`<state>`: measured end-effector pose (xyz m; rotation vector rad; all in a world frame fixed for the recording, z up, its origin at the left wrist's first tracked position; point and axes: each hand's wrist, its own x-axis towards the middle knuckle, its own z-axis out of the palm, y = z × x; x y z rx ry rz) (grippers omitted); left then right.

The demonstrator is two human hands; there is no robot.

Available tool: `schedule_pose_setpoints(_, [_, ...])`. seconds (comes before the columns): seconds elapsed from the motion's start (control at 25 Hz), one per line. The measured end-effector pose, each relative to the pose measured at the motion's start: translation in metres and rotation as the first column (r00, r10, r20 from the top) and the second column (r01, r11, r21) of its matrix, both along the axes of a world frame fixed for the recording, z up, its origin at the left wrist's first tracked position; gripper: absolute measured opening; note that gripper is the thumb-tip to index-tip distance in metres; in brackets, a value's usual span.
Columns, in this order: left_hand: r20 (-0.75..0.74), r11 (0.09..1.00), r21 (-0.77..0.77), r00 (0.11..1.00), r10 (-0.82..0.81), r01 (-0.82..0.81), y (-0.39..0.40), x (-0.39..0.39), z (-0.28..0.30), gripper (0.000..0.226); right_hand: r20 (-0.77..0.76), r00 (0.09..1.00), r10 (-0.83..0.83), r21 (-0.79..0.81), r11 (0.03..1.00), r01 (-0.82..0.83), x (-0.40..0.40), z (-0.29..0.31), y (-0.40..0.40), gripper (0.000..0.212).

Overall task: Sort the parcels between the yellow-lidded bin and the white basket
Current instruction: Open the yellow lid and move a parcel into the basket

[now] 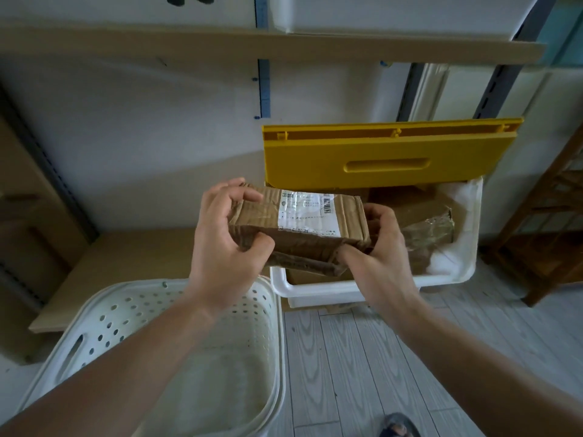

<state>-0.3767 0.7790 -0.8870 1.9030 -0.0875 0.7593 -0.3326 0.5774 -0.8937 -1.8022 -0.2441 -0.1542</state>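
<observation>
Both hands held one brown cardboard parcel [299, 228] in the air, its white shipping label [307, 214] facing up. The left hand [225, 238] had its grip closed on the parcel's left end, fingers curled over the top edge and thumb pressed against the near face. The right hand [375, 247] gripped the right end, thumb along the lower near edge and fingers wrapped behind, where they were partly hidden. Just beyond and below the right-hand grip sat the white bin [454, 272], its yellow lid [388, 152] standing open and upright behind the grip. Inside the bin, to the right of the grip, lay another parcel [426, 228] with glossy tape on it, and more cardboard showed under the held one; how many pieces, could not tell. Directly below the left-hand grip and nearer the person stood the white basket [126, 313], perforated walls, slot handle on its left side; nothing could be made out inside it. Basket and bin stood just beside each other on a pale wood-grain floor [362, 357]. A shelf board [252, 42] ran across well above the grip, carrying pale boxes. A dark wooden rack [549, 234] stood far right of the bin.
</observation>
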Motion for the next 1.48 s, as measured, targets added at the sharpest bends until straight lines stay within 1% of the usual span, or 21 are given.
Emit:
schedule_pose_setpoints(0.08, [-0.001,1.000,-0.018,1.000,0.018,-0.018,0.018,-0.006,0.001,0.045,0.028,0.999,0.042,0.019,0.999,-0.043,-0.001,0.001,0.021,0.061])
schedule_pose_setpoints(0.16, [0.023,0.997,-0.067,0.999,0.041,-0.039,0.035,-0.012,0.001,0.044,0.062,0.994,0.085,0.030,0.996,-0.087,-0.001,0.005,0.041,0.062])
schedule_pose_setpoints(0.24, [0.076,0.987,-0.133,0.992,0.104,-0.093,0.054,-0.019,0.000,0.041,0.091,0.986,0.138,0.026,0.990,-0.141,-0.001,0.006,0.062,0.064])
schedule_pose_setpoints(0.32, [0.114,0.969,-0.167,0.972,0.204,-0.184,0.071,-0.024,-0.002,0.037,0.110,0.975,0.191,0.006,0.981,-0.193,0.000,0.007,0.084,0.064])
schedule_pose_setpoints(0.4, [0.108,0.948,-0.196,0.955,0.276,-0.251,0.085,-0.028,-0.004,0.034,0.119,0.968,0.221,-0.016,0.975,-0.221,0.003,0.008,0.104,0.065])
schedule_pose_setpoints(0.48, [0.088,0.936,-0.208,0.947,0.309,-0.286,0.094,-0.029,-0.006,0.034,0.110,0.966,0.234,-0.026,0.972,-0.233,0.008,0.006,0.119,0.066])
schedule_pose_setpoints(0.64, [0.084,0.926,-0.241,0.945,0.317,-0.289,0.112,-0.026,-0.008,0.040,0.117,0.957,0.267,-0.034,0.964,-0.265,0.020,-0.003,0.144,0.064])
schedule_pose_setpoints(0.72, [0.062,0.932,-0.230,0.951,0.302,-0.281,0.119,-0.025,-0.011,0.043,0.133,0.953,0.272,-0.044,0.962,-0.268,0.024,-0.008,0.152,0.060])
schedule_pose_setpoints(0.84, [0.008,0.947,-0.170,0.961,0.278,-0.273,0.130,-0.026,-0.016,0.049,0.147,0.948,0.284,-0.097,0.957,-0.272,0.030,-0.014,0.158,0.061])
schedule_pose_setpoints(0.96, [-0.034,0.941,-0.139,0.951,0.306,-0.308,0.141,-0.027,-0.022,0.054,0.165,0.946,0.279,-0.126,0.957,-0.260,0.033,-0.019,0.162,0.059])
schedule_pose_setpoints(1.08, [-0.064,0.930,-0.129,0.939,0.338,-0.344,0.146,-0.029,-0.022,0.047,0.177,0.951,0.254,-0.084,0.967,-0.243,0.033,-0.018,0.168,0.052])
schedule_pose_setpoints(1.16, [-0.092,0.925,-0.123,0.932,0.350,-0.359,0.146,-0.030,-0.022,0.040,0.178,0.959,0.220,-0.012,0.975,-0.221,0.032,-0.015,0.171,0.047])
schedule_pose_setpoints(1.24, [-0.114,0.923,-0.075,0.923,0.368,-0.377,0.146,-0.029,-0.023,0.033,0.173,0.970,0.172,0.074,0.980,-0.187,0.030,-0.011,0.175,0.048])
schedule_pose_setpoints(1.32, [-0.124,0.923,-0.044,0.919,0.375,-0.383,0.143,-0.027,-0.024,0.026,0.180,0.973,0.143,0.112,0.980,-0.165,0.029,-0.007,0.178,0.049])
schedule_pose_setpoints(1.4, [-0.130,0.929,-0.068,0.927,0.353,-0.363,0.138,-0.024,-0.022,0.019,0.183,0.971,0.156,0.128,0.975,-0.181,0.028,-0.007,0.181,0.043])
schedule_pose_setpoints(1.48, [-0.128,0.938,-0.078,0.937,0.326,-0.337,0.133,-0.022,-0.021,0.013,0.174,0.961,0.213,0.114,0.965,-0.235,0.026,-0.011,0.184,0.028])
